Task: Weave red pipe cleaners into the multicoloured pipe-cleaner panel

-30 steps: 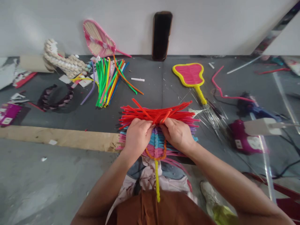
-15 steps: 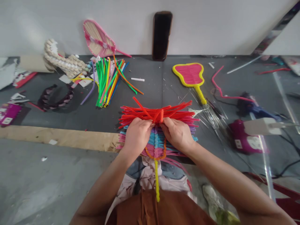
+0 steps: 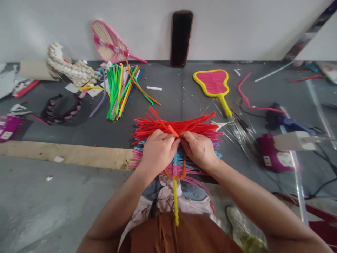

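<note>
A half-woven fan of pipe cleaners (image 3: 176,138) lies in front of me, with red strands on top, then purple, blue and pink rows, and a yellow stem (image 3: 175,200) running toward my lap. My left hand (image 3: 157,151) and my right hand (image 3: 199,149) meet over its middle. Both are closed in a pinch on an orange-red pipe cleaner (image 3: 173,131) at the red rows.
A bundle of green, orange and pink pipe cleaners (image 3: 121,89) lies at the back left. A finished pink and yellow fan (image 3: 214,84) sits at the back right, a glue gun (image 3: 283,121) farther right. A dark phone (image 3: 181,38) leans on the wall.
My hands have drawn closer together. The orange-red strand that stood up between my thumbs now lies bent over to the left.
</note>
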